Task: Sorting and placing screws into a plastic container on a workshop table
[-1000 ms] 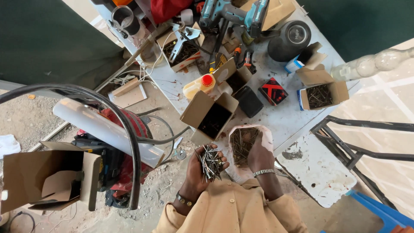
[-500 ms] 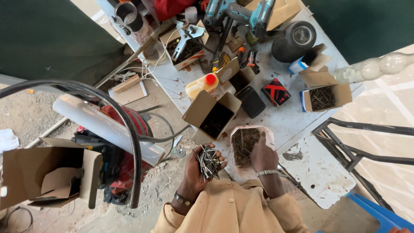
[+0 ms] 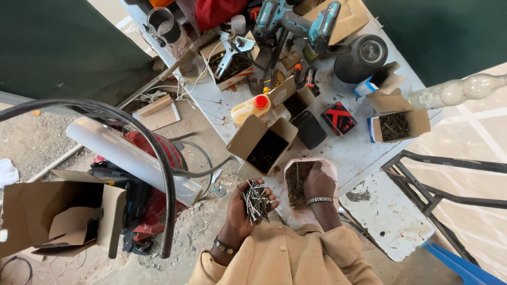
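1. The left hand (image 3: 248, 208) is cupped palm-up, its grip curled loosely round a bundle of grey steel nails (image 3: 256, 200); the bundle rests in the palm, just to the near-left of the pale pink plastic bag (image 3: 328, 168).
2. The right hand (image 3: 316, 182) is sunk into that bag, on the loose nails inside (image 3: 296, 182); its fingertips are buried, so I cannot tell whether that grip is pinching nails or lying slack.
3. Doing this well, as I judge it: keep the left palm level and the fingers raised as a wall, since the points fan out past the fingertips and a tilt would spill them onto the dirt floor; lift small pinches, heads aligned, and mind the sharp ends.
4. The bag sits at the near edge of the white, stained surface (image 3: 364, 153); just beyond the bag stands an open brown cardboard box (image 3: 261, 145), dark inside.
5. Farther beyond the bag: a yellow plastic bottle with a red cap (image 3: 251, 108), a black-and-red small carton (image 3: 338, 117), teal cordless drills (image 3: 296, 21); to the far right of the bag, a blue-edged cardboard box of nails (image 3: 395, 125).
6. Left of the bag, off the surface: a white plastic pipe (image 3: 127, 158), black cable and a large open carton (image 3: 58, 216) on gravelly ground.
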